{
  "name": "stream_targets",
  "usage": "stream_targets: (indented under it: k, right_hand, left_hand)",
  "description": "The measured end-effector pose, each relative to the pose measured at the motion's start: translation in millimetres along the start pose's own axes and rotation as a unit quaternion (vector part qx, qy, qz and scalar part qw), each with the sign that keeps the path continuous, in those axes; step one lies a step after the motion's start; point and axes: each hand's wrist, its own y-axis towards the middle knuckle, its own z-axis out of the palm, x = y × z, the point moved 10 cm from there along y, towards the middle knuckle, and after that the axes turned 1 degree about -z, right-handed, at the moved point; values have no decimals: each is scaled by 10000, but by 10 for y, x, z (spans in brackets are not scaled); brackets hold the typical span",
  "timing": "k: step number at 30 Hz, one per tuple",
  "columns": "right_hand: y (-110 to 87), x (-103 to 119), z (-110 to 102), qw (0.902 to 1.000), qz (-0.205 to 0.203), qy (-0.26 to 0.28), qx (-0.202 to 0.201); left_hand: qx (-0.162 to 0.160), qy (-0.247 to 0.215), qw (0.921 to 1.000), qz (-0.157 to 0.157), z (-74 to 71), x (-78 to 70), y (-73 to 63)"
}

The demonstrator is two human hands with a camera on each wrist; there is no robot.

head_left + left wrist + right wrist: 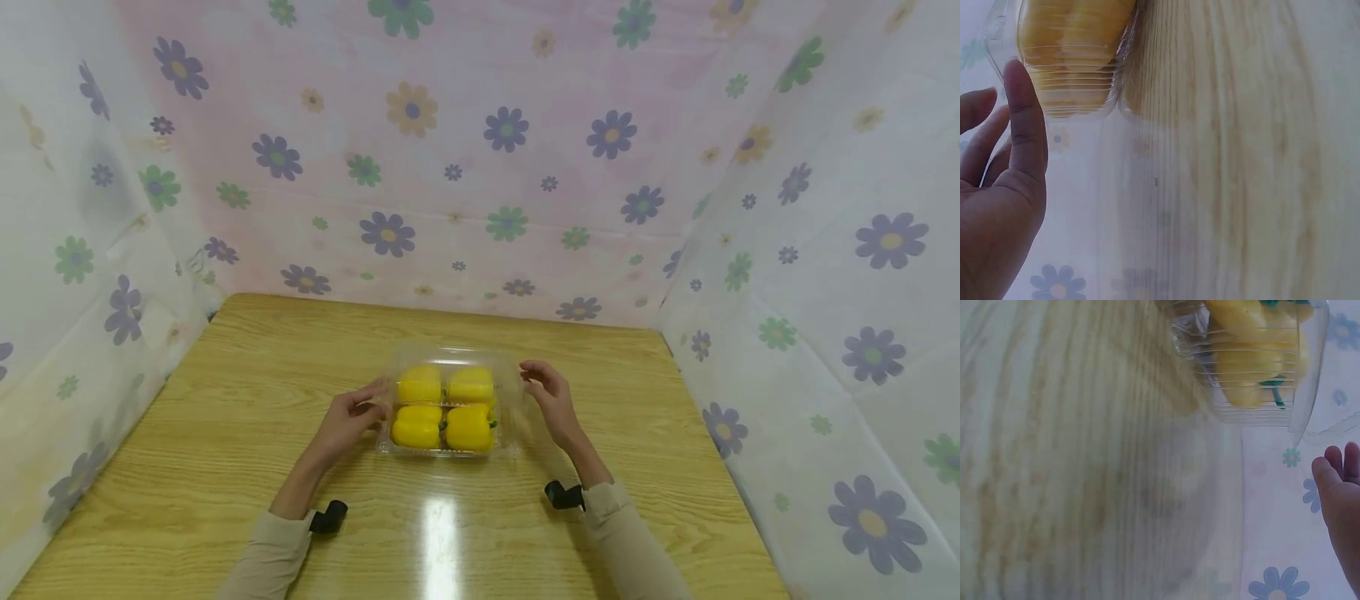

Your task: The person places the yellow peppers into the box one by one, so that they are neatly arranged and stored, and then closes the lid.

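A clear plastic clamshell box (pixel 420 453) sits on the table, holding several yellow bell peppers (pixel 469 428) in two rows. Ridged clear plastic overlies the back row in the head view. My left hand (pixel 347 423) is at the left side of the box. In the left wrist view one finger (pixel 1022 106) reaches up to the clear rim, and the thumb stands apart from the other fingers. On the other side, my right hand (pixel 552 402) hovers a short way off the box's right edge with loosely bent fingers, holding nothing.
The wood-grain table (pixel 225 400) carries the box near its middle, with a bright light reflection in front. Flower-patterned sheets (pixel 465 192) hang behind and on both sides. A black wrist camera (pixel 330 517) is strapped to each sleeve.
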Motion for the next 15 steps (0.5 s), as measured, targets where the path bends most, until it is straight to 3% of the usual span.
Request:
stream_targets:
  k: [6,15]
  right_hand:
    - [-99,-73,19,9996,220,-46,160]
    - [-234,-184,50,9969,707,-171,304]
  left_hand:
    - [26,-304,9995,45,-8,-24,-31]
    - [-212,-401,9977,-506,-28,14,-80]
